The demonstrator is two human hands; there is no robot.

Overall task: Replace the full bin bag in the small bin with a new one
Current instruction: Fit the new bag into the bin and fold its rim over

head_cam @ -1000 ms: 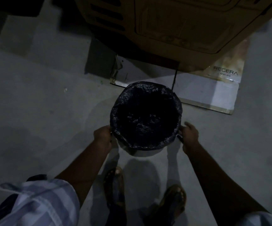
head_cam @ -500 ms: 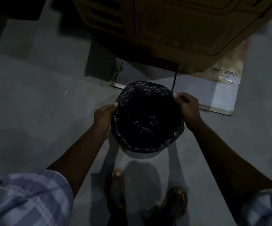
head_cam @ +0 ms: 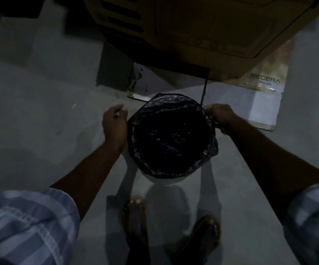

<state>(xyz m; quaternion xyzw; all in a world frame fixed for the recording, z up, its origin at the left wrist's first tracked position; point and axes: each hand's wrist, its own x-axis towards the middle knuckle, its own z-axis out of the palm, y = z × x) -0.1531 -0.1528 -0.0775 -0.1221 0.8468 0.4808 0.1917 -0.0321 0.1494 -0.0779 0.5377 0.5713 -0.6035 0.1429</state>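
- Small bin [head_cam: 164,181]: it stands on the grey floor [head_cam: 40,131] straight ahead of my sandalled feet [head_cam: 135,213], so I can reach both sides of the rim with either arm. Only a pale sliver of its wall shows below the liner.
- Black bin bag [head_cam: 171,138]: it sits inside the small bin with its edge folded outward over the whole rim. I judge the fold is what keeps the bag from slipping in. The dim light hides whether the interior holds rubbish.
- Right hand [head_cam: 220,116]: its fingers are curled round the bag's edge at the far right of the rim, pinching a tuft of plastic. I read this hold as tugging the overhang snug, though it could equally begin peeling it off.
- Left hand [head_cam: 114,124]: it lies beside the left of the rim with the wrist close to the bag and the fingers curled. I cannot tell whether they have hold of any plastic.
- Wooden cabinet [head_cam: 202,29] and printed flat board [head_cam: 258,96]: both lie just behind the bin, leaving the near side free for me.
- Stage, as I judge it: the liner is seated, and the hands work opposite sides to even it.
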